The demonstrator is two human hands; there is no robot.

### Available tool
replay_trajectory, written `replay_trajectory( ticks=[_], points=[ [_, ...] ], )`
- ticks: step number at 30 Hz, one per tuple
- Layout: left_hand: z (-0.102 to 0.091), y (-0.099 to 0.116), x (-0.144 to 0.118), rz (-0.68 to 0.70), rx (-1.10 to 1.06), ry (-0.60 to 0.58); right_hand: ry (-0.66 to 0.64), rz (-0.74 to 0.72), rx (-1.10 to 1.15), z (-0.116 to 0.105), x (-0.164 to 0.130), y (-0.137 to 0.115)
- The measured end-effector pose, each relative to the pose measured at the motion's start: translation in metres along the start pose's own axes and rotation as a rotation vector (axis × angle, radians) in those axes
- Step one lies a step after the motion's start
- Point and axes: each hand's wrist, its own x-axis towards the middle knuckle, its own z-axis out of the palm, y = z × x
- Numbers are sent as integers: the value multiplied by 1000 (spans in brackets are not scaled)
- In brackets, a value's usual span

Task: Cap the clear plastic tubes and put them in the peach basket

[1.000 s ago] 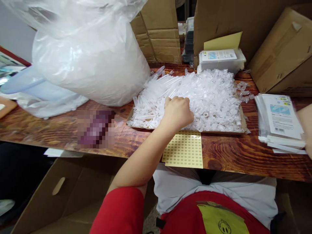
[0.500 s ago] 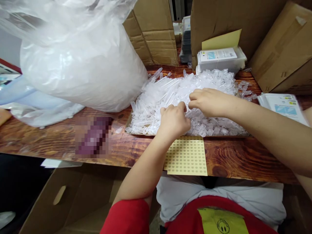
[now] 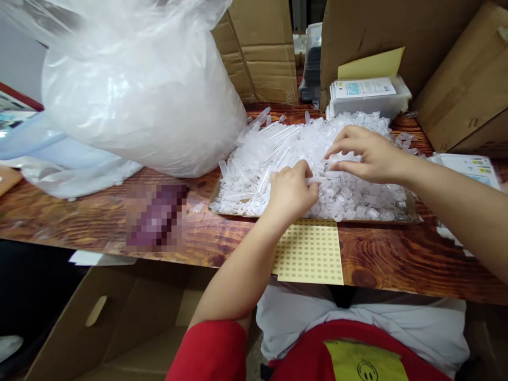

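A wooden table point(image 3: 99, 222) is shown from above, with all positions given relative to the shallow cardboard tray point(image 3: 413, 214) at its middle. Left of the tray, a large clear plastic bag point(image 3: 138, 95), bulging and leaning toward it, is seen; its lower edge lies just beside the tray's left end. Behind the tray, cardboard boxes point(image 3: 397, 32) and a stack of printed packets point(image 3: 365, 92) are set. An open carton point(image 3: 119, 323) stands below the table edge, in front of the tray and to its left. A yellow dotted sheet point(image 3: 311, 254) lies directly in front of the tray, overhanging the table edge.

The tray is heaped with loose clear tubes and caps point(image 3: 278, 143). Above the heap, the right hand point(image 3: 367, 153) is held half curled, with thumb and forefinger pinched near one end of a single tube point(image 3: 317, 180). The left hand point(image 3: 291, 190) is closed into a loose fist over the other end of the same tube, above the tray's front middle.

As a judgement: the heap rises above the tray's low rim, so pieces at the rim could be pushed onto the table or floor by either wrist. The smooth, thin tube could slip from so light a pinch.
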Motion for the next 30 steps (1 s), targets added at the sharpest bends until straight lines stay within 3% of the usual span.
replay_trajectory(
  ticks=[3, 5, 9, 15, 18, 22, 26, 30],
  points=[
    [-6, -8, 6, -5, -303, 70, 254, 256, 341, -6, -13, 0],
    [-8, -13, 12, -23, -528, 103, 345, 378, 550, -8, -19, 0],
    [-8, -17, 21, -55, -857, 85, 338, 456, 857, -9, -20, 4],
    [-4, -14, 22, -116, -1148, -74, 260, 498, 1007, -1, -7, -7],
    [-3, -15, 21, -87, -1198, -94, 273, 482, 889, 1, -3, -11],
    [-4, -18, 20, -51, -1187, -128, 372, 226, 406, -9, -12, -11],
    [-7, -17, 14, -36, -1255, -299, 391, 69, 70, -20, -31, -24],
    [-5, -9, 6, 27, -1395, -515, 361, -244, -299, -13, -41, -47]
  ],
)
